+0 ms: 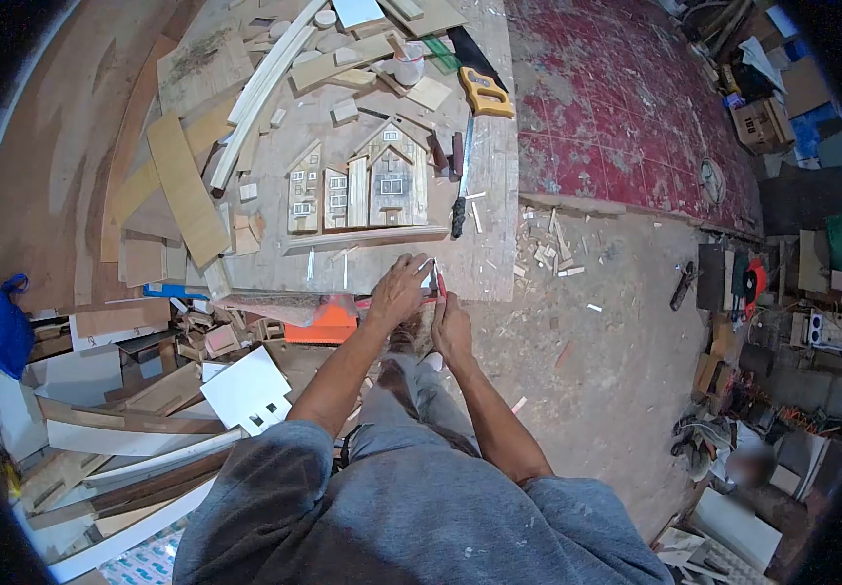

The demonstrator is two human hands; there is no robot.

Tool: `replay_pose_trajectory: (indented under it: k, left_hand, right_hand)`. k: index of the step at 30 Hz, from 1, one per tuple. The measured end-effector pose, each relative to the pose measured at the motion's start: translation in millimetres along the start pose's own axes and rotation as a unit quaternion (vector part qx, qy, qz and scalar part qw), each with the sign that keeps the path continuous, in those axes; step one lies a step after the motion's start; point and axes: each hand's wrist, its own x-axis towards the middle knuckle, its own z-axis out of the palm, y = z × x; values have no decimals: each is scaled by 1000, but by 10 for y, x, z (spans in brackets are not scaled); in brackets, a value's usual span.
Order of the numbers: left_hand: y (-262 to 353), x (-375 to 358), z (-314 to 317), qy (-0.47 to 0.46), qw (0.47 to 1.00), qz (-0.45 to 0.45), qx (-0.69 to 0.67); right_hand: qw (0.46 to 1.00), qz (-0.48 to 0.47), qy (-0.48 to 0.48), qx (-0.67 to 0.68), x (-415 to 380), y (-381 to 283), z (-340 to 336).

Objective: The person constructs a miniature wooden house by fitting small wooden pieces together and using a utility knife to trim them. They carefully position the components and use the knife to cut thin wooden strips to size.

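Wooden house model [398, 185], its light fronts set with tiny windows, stands on the plywood worktop [484, 263] just beyond the hands, with a wood rail [372, 237] along its near side. At the worktop's near edge, the right hand [453, 330] is closed around a slim red tool [441, 282], while the left hand [399, 291] has its fingers curled beside a small pale piece [428, 275]; whether they pinch it or only press it down, I cannot tell. The step in hand looks like trimming or shaping that piece, though the tool's tip is too small to make out. Next, the work seems to call for a steady left hand and a short, controlled stroke from the right, fingertips kept clear of the tool. Thin pale strips [346, 269] lie near, ahead of the left hand. Ahead of the right hand lie a black-handled tool [458, 217] and, farther off, a yellow-handled handsaw [487, 93].
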Motion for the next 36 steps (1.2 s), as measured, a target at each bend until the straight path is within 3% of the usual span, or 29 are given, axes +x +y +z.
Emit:
replay_pose_trajectory:
  k: [17, 36]
  left_hand:
    - [-26, 34, 18, -5, 1000, -1, -2]
    - [59, 61, -95, -6, 1000, -11, 12]
  right_hand:
    - [999, 53, 3, 4, 69, -74, 200]
    - [997, 73, -11, -24, 23, -252, -22]
